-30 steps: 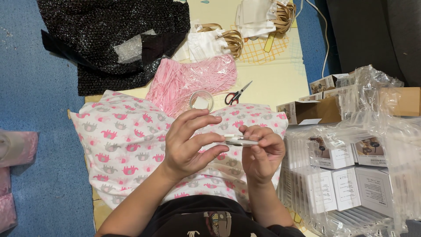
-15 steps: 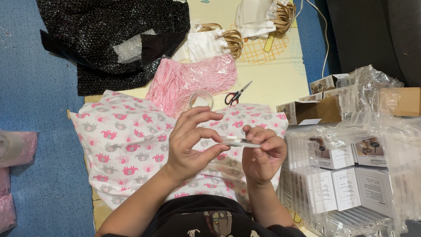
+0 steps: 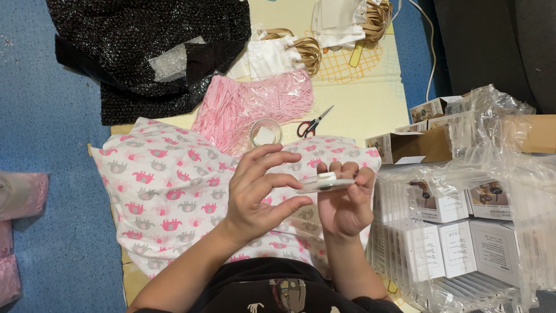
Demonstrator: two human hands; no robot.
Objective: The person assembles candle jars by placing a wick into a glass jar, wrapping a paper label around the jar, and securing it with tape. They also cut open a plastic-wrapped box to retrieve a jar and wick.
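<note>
From the head view, we hold a small clear flat case (image 3: 324, 183) above the patterned pillow (image 3: 174, 197): our right hand (image 3: 345, 203) pinches it, left hand (image 3: 260, 191) fingers touch its edge. Many white boxes (image 3: 457, 243) remain wrapped.

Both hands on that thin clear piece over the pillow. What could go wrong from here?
1. The thin clear disc-like piece is pinched only at its edges between the left hand and right hand; it might slip onto the patterned pillow.
2. Scissors lie open just beyond the pillow, a possible snag when reaching forward.
3. The plastic-wrapped white boxes crowd the right elbow and could get knocked.
</note>
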